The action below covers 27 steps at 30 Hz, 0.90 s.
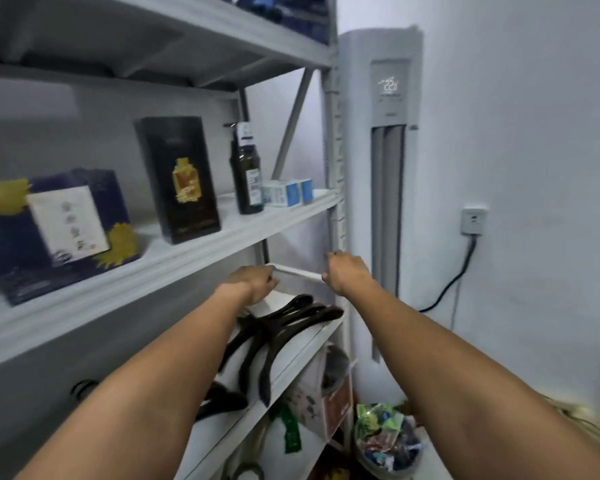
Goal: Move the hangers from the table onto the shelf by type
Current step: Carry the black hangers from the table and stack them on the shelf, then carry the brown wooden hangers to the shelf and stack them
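L hand (253, 280): fingers curled over left end of a thin white bar-shaped hanger (297, 271). Grip partly hidden by knuckles, reads as a hold. R hand (347, 271): closed fist round the right end. Can't tell if one hanger or several.

Both arms stretched fwd into the white metal shelf unit (333, 150), hands abt level, R hand nearer the corner post.

White hanger's long axis runs L–R between the hands, approx parallel to the shelf front, held above the lower shelf board (309, 344), not touching it.

Pile of black curved hangers (281, 327) lies on the same board, just below the hands and nearer the body, tips reaching over the front edge.

Judgement: white type should go down behind the black pile, kept apart, by straight lowering w/ both hands. Table not in view.
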Each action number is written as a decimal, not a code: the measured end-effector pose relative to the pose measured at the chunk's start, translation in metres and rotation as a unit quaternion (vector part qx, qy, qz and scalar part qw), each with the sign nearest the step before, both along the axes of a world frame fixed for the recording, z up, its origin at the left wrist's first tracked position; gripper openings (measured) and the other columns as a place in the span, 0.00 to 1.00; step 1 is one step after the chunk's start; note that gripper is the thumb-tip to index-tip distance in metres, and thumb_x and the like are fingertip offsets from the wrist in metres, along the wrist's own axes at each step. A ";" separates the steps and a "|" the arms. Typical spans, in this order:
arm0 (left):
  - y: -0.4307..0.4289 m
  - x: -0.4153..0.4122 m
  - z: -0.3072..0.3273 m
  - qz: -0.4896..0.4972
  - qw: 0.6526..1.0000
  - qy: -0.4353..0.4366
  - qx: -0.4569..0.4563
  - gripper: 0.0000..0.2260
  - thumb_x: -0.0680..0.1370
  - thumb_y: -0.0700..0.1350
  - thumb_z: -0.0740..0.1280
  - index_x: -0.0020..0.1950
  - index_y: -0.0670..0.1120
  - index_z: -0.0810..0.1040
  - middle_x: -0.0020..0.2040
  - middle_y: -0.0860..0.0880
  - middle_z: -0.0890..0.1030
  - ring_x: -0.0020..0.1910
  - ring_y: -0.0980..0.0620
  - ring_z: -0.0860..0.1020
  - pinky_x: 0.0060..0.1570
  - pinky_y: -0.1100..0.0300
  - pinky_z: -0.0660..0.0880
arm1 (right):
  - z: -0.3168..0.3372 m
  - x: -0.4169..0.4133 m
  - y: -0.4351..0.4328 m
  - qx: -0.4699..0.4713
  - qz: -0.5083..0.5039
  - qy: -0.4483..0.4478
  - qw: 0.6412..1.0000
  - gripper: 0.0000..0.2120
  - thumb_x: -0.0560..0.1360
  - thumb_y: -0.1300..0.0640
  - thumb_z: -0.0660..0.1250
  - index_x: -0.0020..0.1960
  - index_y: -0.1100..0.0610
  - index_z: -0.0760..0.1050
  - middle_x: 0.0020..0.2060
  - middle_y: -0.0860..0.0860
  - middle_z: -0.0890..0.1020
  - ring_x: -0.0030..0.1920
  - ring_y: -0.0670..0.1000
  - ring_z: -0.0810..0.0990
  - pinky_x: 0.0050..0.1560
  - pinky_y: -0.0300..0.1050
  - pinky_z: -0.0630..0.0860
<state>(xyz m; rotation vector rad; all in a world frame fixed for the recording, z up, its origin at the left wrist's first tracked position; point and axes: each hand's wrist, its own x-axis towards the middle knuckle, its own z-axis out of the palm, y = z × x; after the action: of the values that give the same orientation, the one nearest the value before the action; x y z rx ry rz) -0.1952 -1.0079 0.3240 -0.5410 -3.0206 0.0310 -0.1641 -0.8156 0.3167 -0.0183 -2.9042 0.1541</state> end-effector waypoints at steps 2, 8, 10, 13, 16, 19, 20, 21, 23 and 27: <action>0.035 -0.007 0.014 -0.035 0.999 0.000 0.012 0.21 0.82 0.54 0.53 0.72 0.46 0.65 0.71 0.43 0.69 0.68 0.42 0.70 0.66 0.52 0.67 | 0.013 0.008 0.033 -0.004 -0.038 0.004 0.999 0.23 0.81 0.53 0.56 0.74 0.59 0.61 0.69 0.57 0.69 0.68 0.59 0.69 0.67 0.52 0.64; 0.147 -0.017 0.044 -0.136 0.990 0.037 -0.001 0.23 0.83 0.54 0.49 0.76 0.46 0.57 0.75 0.44 0.65 0.72 0.43 0.65 0.71 0.51 0.59 | 0.047 0.037 0.131 0.022 -0.148 0.034 0.988 0.24 0.82 0.51 0.53 0.75 0.58 0.58 0.70 0.57 0.68 0.69 0.58 0.67 0.70 0.55 0.59; 0.184 -0.017 0.049 -0.167 0.985 0.054 -0.008 0.23 0.83 0.53 0.48 0.76 0.45 0.57 0.75 0.45 0.64 0.73 0.45 0.63 0.73 0.52 0.54 | 0.053 0.048 0.160 0.032 -0.180 0.036 0.982 0.24 0.82 0.50 0.53 0.75 0.57 0.58 0.70 0.56 0.68 0.69 0.58 0.68 0.70 0.55 0.59; 0.244 -0.018 0.051 -0.216 0.974 0.074 0.002 0.23 0.83 0.53 0.48 0.76 0.45 0.57 0.76 0.46 0.63 0.74 0.47 0.62 0.75 0.52 0.51 | 0.057 0.067 0.205 0.045 -0.230 0.038 0.971 0.24 0.81 0.50 0.53 0.75 0.57 0.58 0.69 0.56 0.68 0.68 0.57 0.68 0.69 0.54 0.60; 0.299 -0.013 0.047 -0.263 0.961 0.081 0.025 0.23 0.83 0.53 0.48 0.77 0.46 0.56 0.76 0.47 0.62 0.74 0.48 0.61 0.75 0.52 0.50 | 0.054 0.089 0.250 0.060 -0.281 0.035 0.957 0.25 0.82 0.50 0.54 0.76 0.56 0.56 0.72 0.55 0.65 0.71 0.57 0.64 0.71 0.55 0.57; 0.348 -0.004 0.036 -0.312 0.946 0.080 0.037 0.23 0.83 0.53 0.47 0.77 0.46 0.56 0.76 0.47 0.63 0.74 0.48 0.62 0.75 0.52 0.51 | 0.045 0.110 0.290 0.060 -0.332 0.027 0.941 0.26 0.82 0.50 0.53 0.77 0.56 0.52 0.77 0.54 0.55 0.76 0.57 0.53 0.74 0.56 0.52; 0.364 -0.001 0.032 -0.328 0.941 0.076 0.042 0.23 0.83 0.53 0.48 0.77 0.45 0.57 0.76 0.48 0.63 0.74 0.48 0.62 0.75 0.53 0.51 | 0.041 0.117 0.303 0.060 -0.347 0.025 0.935 0.26 0.82 0.50 0.53 0.77 0.56 0.52 0.78 0.54 0.53 0.77 0.57 0.51 0.75 0.56 0.51; 0.379 0.002 0.026 -0.343 0.936 0.072 0.047 0.23 0.83 0.53 0.48 0.76 0.45 0.57 0.75 0.48 0.63 0.74 0.48 0.62 0.75 0.53 0.51 | 0.038 0.123 0.314 0.061 -0.362 0.023 0.930 0.26 0.82 0.50 0.53 0.78 0.55 0.51 0.78 0.54 0.52 0.77 0.57 0.51 0.75 0.56 0.50; 0.406 0.007 0.011 -0.367 0.927 0.065 0.045 0.23 0.83 0.53 0.48 0.77 0.45 0.56 0.76 0.47 0.62 0.74 0.48 0.61 0.75 0.53 0.52 | 0.030 0.137 0.334 0.066 -0.391 0.021 0.918 0.26 0.82 0.49 0.53 0.78 0.55 0.51 0.78 0.54 0.52 0.77 0.57 0.52 0.75 0.56 0.51; 0.458 0.018 -0.011 -0.402 0.914 0.042 0.034 0.24 0.84 0.53 0.46 0.78 0.46 0.51 0.78 0.47 0.55 0.76 0.49 0.55 0.76 0.53 0.48 | 0.020 0.168 0.374 0.049 -0.438 0.006 0.898 0.27 0.82 0.49 0.53 0.78 0.53 0.50 0.78 0.53 0.52 0.77 0.56 0.52 0.75 0.56 0.50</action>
<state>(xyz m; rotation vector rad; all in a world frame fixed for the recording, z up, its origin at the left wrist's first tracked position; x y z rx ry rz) -0.1770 -0.5497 0.3131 -1.6556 -2.4664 -0.0931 0.0035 -0.4415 0.3369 -1.2581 -2.5784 -0.1529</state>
